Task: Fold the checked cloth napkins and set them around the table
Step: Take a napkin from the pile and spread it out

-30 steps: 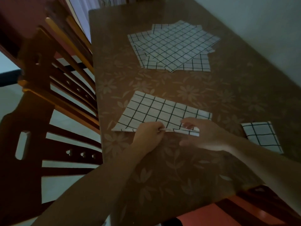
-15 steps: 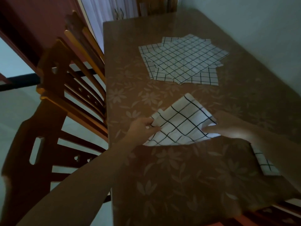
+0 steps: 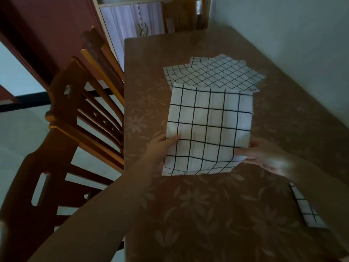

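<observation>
Held napkin [image 3: 207,129] was white with a thin black grid of large checks. Behind it on the table, the napkin pile [image 3: 217,74] showed the same white ground and black grid, lines running diagonal on the top piece. Folded napkin [image 3: 306,208] near the table's right edge was also white with black checks. Table [image 3: 198,214] was brown, printed all over with paler tan flowers and leaves. Chairs [image 3: 75,110] left of the table were reddish-brown wood with lighter orange-tan edges. Wall [image 3: 283,25] right of the table was pale grey-green. Cabinet doors [image 3: 132,21] beyond the table's far end looked pale lilac with dark handles.
</observation>
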Demonstrator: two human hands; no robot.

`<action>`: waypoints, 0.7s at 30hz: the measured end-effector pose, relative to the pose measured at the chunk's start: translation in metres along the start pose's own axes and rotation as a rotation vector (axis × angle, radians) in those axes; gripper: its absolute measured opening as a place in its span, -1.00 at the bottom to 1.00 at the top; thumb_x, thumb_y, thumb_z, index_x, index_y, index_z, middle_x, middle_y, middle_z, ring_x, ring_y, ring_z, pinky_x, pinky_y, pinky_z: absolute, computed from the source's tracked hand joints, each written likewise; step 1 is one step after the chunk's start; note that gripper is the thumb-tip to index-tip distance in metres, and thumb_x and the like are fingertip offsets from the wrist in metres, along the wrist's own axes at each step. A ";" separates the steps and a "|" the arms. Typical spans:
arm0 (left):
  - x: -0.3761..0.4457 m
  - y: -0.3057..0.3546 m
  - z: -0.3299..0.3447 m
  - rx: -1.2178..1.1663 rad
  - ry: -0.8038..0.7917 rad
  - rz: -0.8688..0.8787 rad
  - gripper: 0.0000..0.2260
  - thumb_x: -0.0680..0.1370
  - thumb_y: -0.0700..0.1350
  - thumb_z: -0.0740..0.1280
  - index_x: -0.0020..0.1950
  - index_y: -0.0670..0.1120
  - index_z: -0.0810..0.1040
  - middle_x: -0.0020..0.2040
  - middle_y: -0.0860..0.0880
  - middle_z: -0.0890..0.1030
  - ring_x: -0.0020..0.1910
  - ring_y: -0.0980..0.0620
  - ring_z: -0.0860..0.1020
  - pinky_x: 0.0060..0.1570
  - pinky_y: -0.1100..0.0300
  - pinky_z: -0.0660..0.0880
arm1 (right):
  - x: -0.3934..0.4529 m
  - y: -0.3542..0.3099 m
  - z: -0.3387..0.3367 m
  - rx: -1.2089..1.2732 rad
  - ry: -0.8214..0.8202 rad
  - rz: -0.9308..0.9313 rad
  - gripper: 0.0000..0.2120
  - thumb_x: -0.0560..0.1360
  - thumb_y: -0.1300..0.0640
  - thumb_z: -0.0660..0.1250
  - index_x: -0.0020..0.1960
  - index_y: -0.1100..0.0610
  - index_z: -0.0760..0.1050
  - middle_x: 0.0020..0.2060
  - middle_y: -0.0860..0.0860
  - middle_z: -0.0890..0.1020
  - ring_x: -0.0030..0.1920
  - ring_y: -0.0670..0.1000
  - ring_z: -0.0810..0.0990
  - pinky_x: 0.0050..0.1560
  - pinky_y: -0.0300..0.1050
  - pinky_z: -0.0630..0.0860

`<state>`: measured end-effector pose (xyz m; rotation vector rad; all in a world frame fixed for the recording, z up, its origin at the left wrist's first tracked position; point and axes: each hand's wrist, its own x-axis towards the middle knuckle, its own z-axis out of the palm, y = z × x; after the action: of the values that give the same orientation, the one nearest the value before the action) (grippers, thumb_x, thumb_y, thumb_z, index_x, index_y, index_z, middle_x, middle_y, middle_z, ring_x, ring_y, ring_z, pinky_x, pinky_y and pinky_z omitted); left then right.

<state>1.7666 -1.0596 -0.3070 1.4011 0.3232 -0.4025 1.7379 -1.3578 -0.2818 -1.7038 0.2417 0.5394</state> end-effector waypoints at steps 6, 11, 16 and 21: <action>0.002 0.006 -0.005 0.138 -0.048 -0.062 -0.77 0.54 -0.20 0.41 0.18 -0.21 0.61 -0.08 -0.06 0.70 -0.23 0.09 0.70 -0.27 0.23 0.61 | 0.004 -0.001 0.010 0.079 0.137 -0.031 -0.83 0.52 0.24 0.35 0.11 0.17 0.59 0.03 0.08 0.71 0.06 0.08 0.68 0.06 -0.04 0.55; 0.002 0.014 -0.005 0.208 0.004 -0.102 -0.78 0.54 -0.28 0.38 0.17 -0.31 0.60 -0.11 -0.19 0.67 -0.40 0.08 0.64 -0.45 0.30 0.53 | 0.011 -0.006 0.013 0.007 0.237 0.041 -0.93 0.52 0.23 0.36 -0.02 0.11 0.58 -0.02 0.07 0.69 0.00 0.03 0.65 -0.09 -0.15 0.52; 0.008 0.056 0.000 0.190 0.055 -0.005 -0.79 0.54 -0.24 0.40 0.17 -0.20 0.62 0.01 -0.13 0.69 -0.13 -0.01 0.68 -0.17 0.16 0.64 | 0.014 -0.047 0.001 -0.105 0.305 -0.049 -0.80 0.50 0.15 0.41 0.11 0.14 0.58 0.03 0.07 0.65 0.04 0.01 0.62 0.15 -0.05 0.54; -0.003 0.105 0.011 0.234 0.021 0.232 -0.81 0.56 -0.22 0.37 0.16 -0.04 0.60 -0.23 0.07 0.67 -0.39 0.24 0.60 -0.39 0.38 0.53 | -0.001 -0.093 -0.004 -0.174 0.436 -0.268 -0.93 0.51 0.14 0.41 -0.03 0.00 0.61 -0.05 0.11 0.68 -0.10 -0.01 0.61 0.11 0.06 0.56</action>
<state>1.8119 -1.0572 -0.2113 1.6528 0.1307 -0.2397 1.7790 -1.3430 -0.2001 -1.9756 0.2774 -0.0159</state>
